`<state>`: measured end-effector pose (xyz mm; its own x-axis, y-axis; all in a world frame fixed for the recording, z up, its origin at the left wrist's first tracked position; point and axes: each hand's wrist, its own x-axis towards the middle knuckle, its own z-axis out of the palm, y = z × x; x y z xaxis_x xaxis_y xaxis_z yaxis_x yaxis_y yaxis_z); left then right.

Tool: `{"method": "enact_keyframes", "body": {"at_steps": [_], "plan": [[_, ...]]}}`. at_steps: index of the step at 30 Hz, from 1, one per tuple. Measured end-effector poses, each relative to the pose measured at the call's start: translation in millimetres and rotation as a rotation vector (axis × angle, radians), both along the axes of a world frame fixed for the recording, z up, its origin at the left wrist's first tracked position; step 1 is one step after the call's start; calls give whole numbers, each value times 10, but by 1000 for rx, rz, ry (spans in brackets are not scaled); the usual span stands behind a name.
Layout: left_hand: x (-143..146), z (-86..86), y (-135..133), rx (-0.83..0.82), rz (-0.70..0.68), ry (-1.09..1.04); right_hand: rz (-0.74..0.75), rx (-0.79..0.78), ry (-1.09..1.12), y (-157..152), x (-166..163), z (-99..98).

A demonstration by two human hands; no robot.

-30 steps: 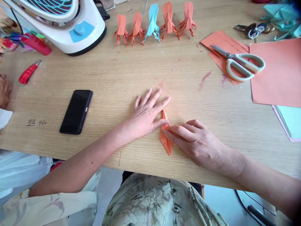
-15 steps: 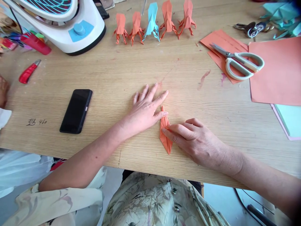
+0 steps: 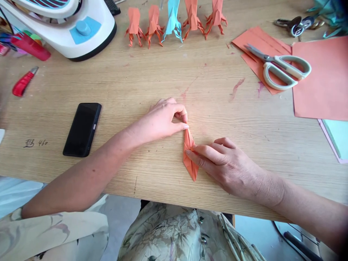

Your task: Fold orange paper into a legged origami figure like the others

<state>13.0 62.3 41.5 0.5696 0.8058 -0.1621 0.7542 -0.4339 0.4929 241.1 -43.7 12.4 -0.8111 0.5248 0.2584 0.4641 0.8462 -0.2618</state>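
Fold (image 3: 191,167), orange and narrow with a point at each end, lay on the table (image 3: 136,79) just right of centre in the lower half of the frame, close to the near edge and between the two hands. At the far left a red cutter (image 3: 23,80) lay on the wood, and above it, in the upper left corner, stood a white fan (image 3: 81,36) with a blue patch on its base. Lower down, left of centre, a black phone (image 3: 82,129) lay face up, well apart from the hands. The left hand (image 3: 163,119) came in from the lower left and sat at the middle of the frame, its fingers curled in and its thumb and forefinger pinched narrow on the upper tip of the fold. Along the top edge above it stood a row of paper figures (image 3: 172,20), four orange and one blue. The right hand (image 3: 223,165) came in from the lower right, its fingers stretched out close together and lying flat, the fingertips pressing the middle of the fold down onto the table. In the upper right, scissors (image 3: 282,67) with pale handles lay on orange sheets (image 3: 320,79), and a green sheet (image 3: 338,134) showed at the right edge below them.
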Motion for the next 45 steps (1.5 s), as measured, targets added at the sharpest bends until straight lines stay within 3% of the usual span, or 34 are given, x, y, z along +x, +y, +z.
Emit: {"method": "enact_keyframes", "body": {"at_steps": [9,19,23,27,32,35,40,45], "plan": [[156,89,154,-58,-11,226,7,8,-18,-2,3,-21],[173,105,210,-101,5,231,2,45,-30,-9,-6,-29],[74,91,109,-128,3,112,-24,38,-29,-17,-19,-39],[-87,57,-170,-130,27,47,-55,38,-18,-22,-25,-64],[-111,9,-537,-40,90,-21,-59,66,-11,-25,-24,-94],[-88,-79,-745,101,76,-148,-65,76,-3,-30,-27,-105],[-193,-287,-1120,441,-33,-308,-73,65,15,-42,-34,-109],[-264,-328,-1289,618,-202,-223,-92,11,-3,-66,-62,-87]]}}
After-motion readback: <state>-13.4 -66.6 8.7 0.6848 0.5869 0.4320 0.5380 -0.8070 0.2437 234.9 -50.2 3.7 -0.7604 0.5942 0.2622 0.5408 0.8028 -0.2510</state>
